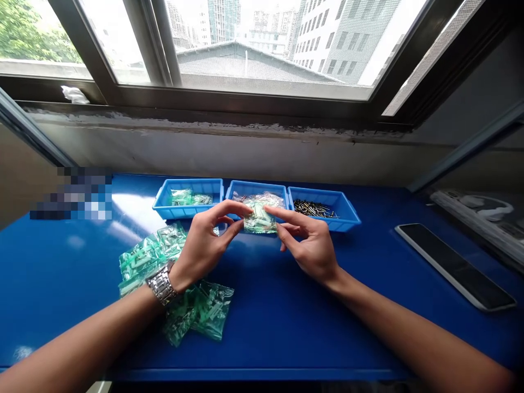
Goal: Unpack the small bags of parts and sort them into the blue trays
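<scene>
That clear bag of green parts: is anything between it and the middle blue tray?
Nothing visible stands between them. The clear bag, held by the fingertips of the left hand and right hand, overlaps the front of the middle blue tray in this view.

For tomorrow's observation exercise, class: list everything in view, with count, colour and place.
Workbench top: one, blue, spanning the view.
Plastic trays: three, bright blue, in a row at the back of the bench.
Clear bag of green parts: one, held over the middle tray.
Bagged green parts: several, green, heaped left of centre; more in the left tray.
Metal pins: many, dark and brass-toned, in the right tray.
Phone or tablet: one, black with a pale edge, at the bench's right.
Window: one, dark-framed, behind the bench.
Wristwatch: one, silver, on the left wrist.
Left hand: one, fingers pinching the bag.
Right hand: one, fingers pinching the bag.
</scene>
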`<state>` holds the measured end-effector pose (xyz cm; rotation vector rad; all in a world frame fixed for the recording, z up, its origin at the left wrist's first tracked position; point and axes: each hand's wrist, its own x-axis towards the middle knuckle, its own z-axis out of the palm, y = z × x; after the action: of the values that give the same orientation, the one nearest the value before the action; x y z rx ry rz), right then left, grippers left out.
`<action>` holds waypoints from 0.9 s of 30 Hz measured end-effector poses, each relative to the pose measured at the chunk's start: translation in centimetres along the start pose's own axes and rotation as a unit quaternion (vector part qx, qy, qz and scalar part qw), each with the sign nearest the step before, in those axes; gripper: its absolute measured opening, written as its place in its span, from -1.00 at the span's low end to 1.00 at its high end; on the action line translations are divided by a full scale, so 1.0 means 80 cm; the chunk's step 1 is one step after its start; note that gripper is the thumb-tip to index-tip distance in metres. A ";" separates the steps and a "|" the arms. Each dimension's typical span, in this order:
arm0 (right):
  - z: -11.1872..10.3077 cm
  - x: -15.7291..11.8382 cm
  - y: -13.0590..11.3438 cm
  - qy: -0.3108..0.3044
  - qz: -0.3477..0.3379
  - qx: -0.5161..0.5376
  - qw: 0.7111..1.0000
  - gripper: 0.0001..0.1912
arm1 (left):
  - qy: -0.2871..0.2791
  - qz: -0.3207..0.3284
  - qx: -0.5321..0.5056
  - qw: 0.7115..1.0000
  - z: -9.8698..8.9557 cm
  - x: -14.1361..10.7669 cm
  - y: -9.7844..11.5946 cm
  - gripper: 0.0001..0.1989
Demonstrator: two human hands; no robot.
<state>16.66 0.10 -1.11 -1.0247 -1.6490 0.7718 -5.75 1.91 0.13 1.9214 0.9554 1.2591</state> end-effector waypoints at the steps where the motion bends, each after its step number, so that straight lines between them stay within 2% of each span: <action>1: 0.000 0.000 -0.001 -0.006 0.005 0.011 1.000 -0.73 | -0.006 -0.015 -0.006 1.000 0.000 0.000 0.000 -0.90; 3: 0.001 0.001 -0.002 -0.025 0.017 0.031 0.999 -0.81 | -0.024 -0.056 -0.021 0.998 0.000 0.000 0.001 -0.85; 6: 0.002 0.000 -0.004 -0.041 0.047 0.038 0.997 -0.68 | -0.051 -0.111 -0.037 0.992 0.001 0.000 0.004 -0.71; 11: 0.001 0.000 -0.004 -0.044 0.061 0.022 0.997 -0.65 | -0.060 -0.130 -0.039 0.989 0.003 -0.001 0.005 -0.70; 18: 0.002 0.000 0.003 -0.024 0.045 0.038 0.998 -0.75 | -0.035 -0.086 -0.028 0.995 0.002 -0.002 0.001 -0.80; 20: 0.002 -0.001 0.005 -0.016 0.038 0.040 0.998 -0.71 | -0.023 -0.054 -0.002 0.998 0.001 -0.001 -0.001 -0.85; 24: 0.002 -0.001 0.004 -0.011 0.038 0.040 0.998 -0.63 | -0.006 -0.009 0.038 0.999 -0.002 0.000 -0.002 -0.79; 26: 0.001 0.000 0.002 -0.018 0.034 0.044 0.998 -0.73 | -0.012 -0.015 0.038 0.999 -0.002 0.000 0.000 -0.88; 27: 0.001 0.000 0.000 -0.028 0.036 0.043 0.998 -0.76 | -0.021 -0.025 0.036 0.999 -0.002 -0.001 0.001 -0.85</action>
<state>16.62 0.10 -1.16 -1.0143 -1.6182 0.9198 -5.88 1.84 0.24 1.9594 1.0326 1.1661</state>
